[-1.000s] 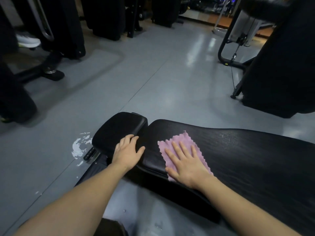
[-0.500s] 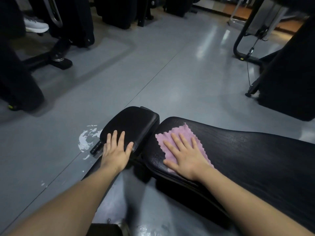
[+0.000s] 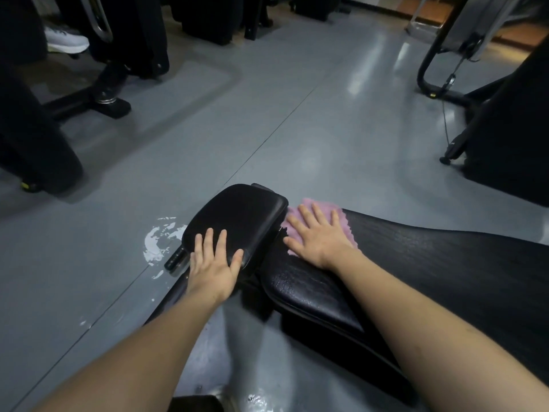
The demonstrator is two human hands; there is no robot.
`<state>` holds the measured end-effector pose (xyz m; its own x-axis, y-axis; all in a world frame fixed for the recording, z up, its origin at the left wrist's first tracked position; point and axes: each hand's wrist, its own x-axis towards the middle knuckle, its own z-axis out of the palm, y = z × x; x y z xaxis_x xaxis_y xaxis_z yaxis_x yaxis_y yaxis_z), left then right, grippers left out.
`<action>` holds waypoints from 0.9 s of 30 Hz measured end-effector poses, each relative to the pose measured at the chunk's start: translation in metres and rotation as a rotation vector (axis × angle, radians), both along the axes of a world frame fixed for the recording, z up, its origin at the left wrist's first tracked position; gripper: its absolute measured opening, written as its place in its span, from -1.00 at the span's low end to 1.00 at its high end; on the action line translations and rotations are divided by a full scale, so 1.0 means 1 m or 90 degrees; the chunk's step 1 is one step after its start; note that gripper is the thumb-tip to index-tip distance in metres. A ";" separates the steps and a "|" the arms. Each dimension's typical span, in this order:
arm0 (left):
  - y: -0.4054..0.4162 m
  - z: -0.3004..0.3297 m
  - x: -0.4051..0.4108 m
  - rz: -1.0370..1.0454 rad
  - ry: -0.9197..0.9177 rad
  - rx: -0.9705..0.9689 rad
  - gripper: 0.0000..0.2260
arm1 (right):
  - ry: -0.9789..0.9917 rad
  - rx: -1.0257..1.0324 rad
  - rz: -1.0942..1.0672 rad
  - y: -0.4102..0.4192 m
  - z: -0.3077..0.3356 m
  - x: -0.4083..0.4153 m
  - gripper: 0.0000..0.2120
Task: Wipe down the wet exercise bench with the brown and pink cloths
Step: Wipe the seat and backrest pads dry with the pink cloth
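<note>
The black exercise bench has a long textured back pad [image 3: 430, 263] and a small smooth seat pad [image 3: 237, 212] at its left end. A pink cloth [image 3: 309, 202] lies at the far left corner of the long pad, touching the seat pad's edge. My right hand [image 3: 319, 236] presses flat on it with fingers spread, covering most of the cloth. My left hand [image 3: 212, 263] rests flat on the near edge of the seat pad and holds nothing. Wet sheen shows on the long pad's near edge. No brown cloth is in view.
Grey gym floor surrounds the bench, with a white scuffed patch [image 3: 157, 242] left of the seat pad. Black machine frames [image 3: 98, 99] stand at the far left, and another black machine [image 3: 505, 138] stands at the right. A white shoe [image 3: 66, 40] is at top left.
My right hand has slid the pink cloth away from me to the pad's far corner by the seat pad. My left hand has shifted to the seat pad's near edge.
</note>
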<state>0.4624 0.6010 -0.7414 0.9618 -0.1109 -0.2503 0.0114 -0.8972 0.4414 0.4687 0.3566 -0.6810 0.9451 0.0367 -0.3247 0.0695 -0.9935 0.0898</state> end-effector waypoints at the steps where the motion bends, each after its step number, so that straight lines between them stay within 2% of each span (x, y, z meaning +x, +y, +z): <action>1: 0.000 0.001 0.001 0.001 0.004 0.003 -0.40 | 0.000 0.006 0.015 0.006 0.000 -0.005 -0.32; 9: -0.001 0.006 0.003 -0.006 0.030 0.035 -0.41 | -0.006 0.036 0.069 0.039 -0.004 -0.044 -0.34; 14: -0.005 0.019 0.005 0.003 0.038 0.022 -0.42 | -0.038 0.010 0.109 0.049 -0.011 -0.077 -0.15; 19: -0.009 0.036 0.011 0.006 0.052 0.007 -0.43 | -0.100 -0.037 0.136 0.046 -0.014 -0.105 -0.25; 23: -0.026 0.049 -0.002 -0.100 -0.004 -0.020 -0.51 | -0.119 -0.055 0.127 0.040 -0.009 -0.124 -0.26; 27: -0.057 0.064 -0.020 -0.175 -0.009 -0.078 -0.56 | -0.128 -0.089 0.099 0.026 -0.007 -0.148 -0.20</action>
<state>0.4421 0.5436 -0.6772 0.8946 -0.3964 -0.2063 -0.2316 -0.8061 0.5446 0.3210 0.3830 -0.6876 0.9776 0.1543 -0.1435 0.1869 -0.9494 0.2526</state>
